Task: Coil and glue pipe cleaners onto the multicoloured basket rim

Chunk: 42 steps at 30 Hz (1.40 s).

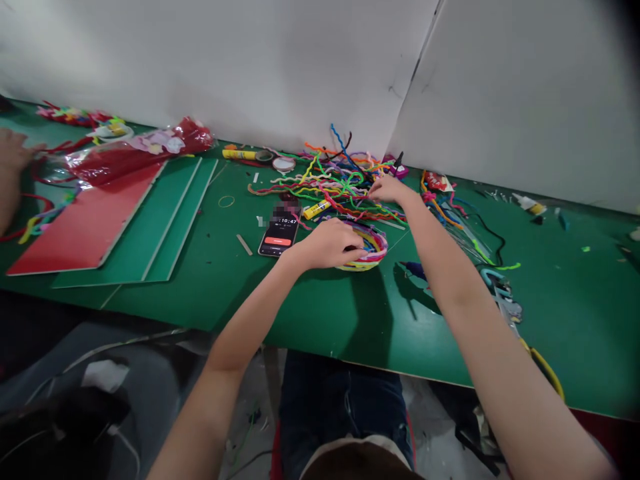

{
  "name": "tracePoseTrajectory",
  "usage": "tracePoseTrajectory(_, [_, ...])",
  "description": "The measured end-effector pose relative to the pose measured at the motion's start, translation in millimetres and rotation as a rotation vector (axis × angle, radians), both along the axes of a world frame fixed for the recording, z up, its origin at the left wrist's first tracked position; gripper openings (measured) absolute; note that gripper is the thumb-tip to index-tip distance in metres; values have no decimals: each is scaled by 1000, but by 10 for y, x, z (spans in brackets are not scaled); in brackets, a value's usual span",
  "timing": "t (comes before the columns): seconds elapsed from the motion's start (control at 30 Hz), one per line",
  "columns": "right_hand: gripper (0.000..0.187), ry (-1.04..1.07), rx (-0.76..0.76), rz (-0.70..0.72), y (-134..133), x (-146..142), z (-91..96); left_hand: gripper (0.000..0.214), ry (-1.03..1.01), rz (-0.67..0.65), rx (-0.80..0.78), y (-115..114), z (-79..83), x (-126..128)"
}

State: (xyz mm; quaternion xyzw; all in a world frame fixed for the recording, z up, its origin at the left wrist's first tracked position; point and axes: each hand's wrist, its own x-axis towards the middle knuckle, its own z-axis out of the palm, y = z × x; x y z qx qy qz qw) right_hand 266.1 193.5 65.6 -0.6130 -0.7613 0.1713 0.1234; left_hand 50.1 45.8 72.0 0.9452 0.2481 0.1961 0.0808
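My left hand (336,245) is closed on the left rim of a small round basket (374,257) made of coiled, many-coloured fuzzy strands; its fingers reach inside and cover part of it. My right hand (389,189) is over the right side of a loose pile of pipe cleaners (295,179) behind the basket. Its fingertips are pinched together at a pipe cleaner in the pile, though the exact strand is hard to make out. A yellow glue stick (316,209) lies between the basket and the pile. Beside my right forearm is a dark blue glue gun (413,269), partly hidden.
A phone (279,230) showing a timer lies left of the basket. Red and green boards (100,223) and a plastic-wrapped red bundle (145,157) are farther left, near another person's hand (13,157). Scissors (543,367) lie at right. A white wall (250,67) rises behind the table.
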Motion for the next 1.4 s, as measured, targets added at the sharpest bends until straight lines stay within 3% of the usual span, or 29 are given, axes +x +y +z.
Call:
tracePoseTrajectory(0.17, [30,-43,19,2,13,-45,-343,36,-77,31,38,-4,-100,-95])
tracePoseTrajectory(0.33, [34,-96,103,-29,39,-197,-396,36,-134,15,126,-6,-200,-104])
tracePoseTrajectory(0.5, [30,-157,117,-117,52,-384,-330,39,-352,50,223,7,-292,-106])
tracePoseTrajectory(0.63, [33,-21,454,-205,158,-495,-132,36,-551,91,240,29,-373,-114])
tracePoseTrajectory(0.73, [38,21,579,-47,326,-635,56,34,-645,112,271,34,-431,-105])
tracePoseTrajectory(0.83, [34,-142,429,178,466,-856,146,38,-694,138,355,24,-464,-83])
tracePoseTrajectory(0.93, [34,-407,221,304,500,-1073,86,39,-679,127,417,9,-468,-54])
tracePoseTrajectory(1.17, [11,-554,98,299,389,-1213,-136,41,-548,86,534,-9,-461,-19])
tracePoseTrajectory(1.27, [15,-518,109,284,351,-1149,-89,39,-538,109,541,-7,-481,-26])
tracePoseTrajectory(1.4, [26,-445,198,218,303,-1010,108,38,-585,130,555,7,-517,-44])
